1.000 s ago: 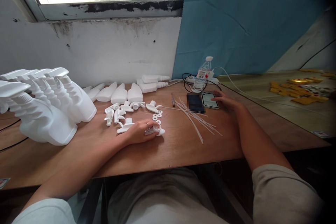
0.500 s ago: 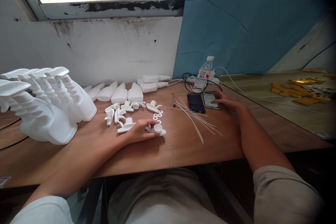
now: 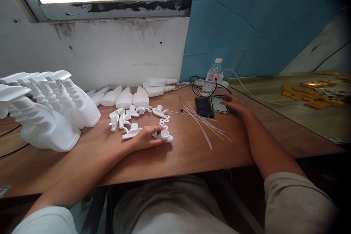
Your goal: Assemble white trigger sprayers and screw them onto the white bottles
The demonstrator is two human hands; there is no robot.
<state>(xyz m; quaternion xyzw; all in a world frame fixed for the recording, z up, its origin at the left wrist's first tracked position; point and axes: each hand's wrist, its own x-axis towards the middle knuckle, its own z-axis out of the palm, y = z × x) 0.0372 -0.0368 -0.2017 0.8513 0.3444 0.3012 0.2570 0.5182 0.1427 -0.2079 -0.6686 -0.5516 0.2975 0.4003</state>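
Note:
Low over the table's front half, my left hand (image 3: 148, 137) has its thumb and fingers closed around a white spray trigger head (image 3: 165, 134), its round collar facing up. Just behind that hand lies another trigger head (image 3: 133, 131). Small white ring washers (image 3: 162, 122) are scattered beyond the fingertips. My right hand (image 3: 233, 104) rests at the right side of a phone (image 3: 219, 105) with a lit screen. Its fingers are apart and some reach onto the phone's edge. Thin white tubes (image 3: 204, 126) fan out between the two hands.
Assembled white spray bottles (image 3: 59, 117) stand at the left. Bottles without heads (image 3: 124, 98) lie along the wall, with loose trigger heads (image 3: 124, 119) before them. A pen-like tool (image 3: 181, 104), a dark flat object (image 3: 203, 106), a water bottle (image 3: 211, 76) and cables are at the back right.
My right hand has slid very slightly left over the phone's edge. My left hand keeps its hold on the trigger head, and the view has shifted a little.

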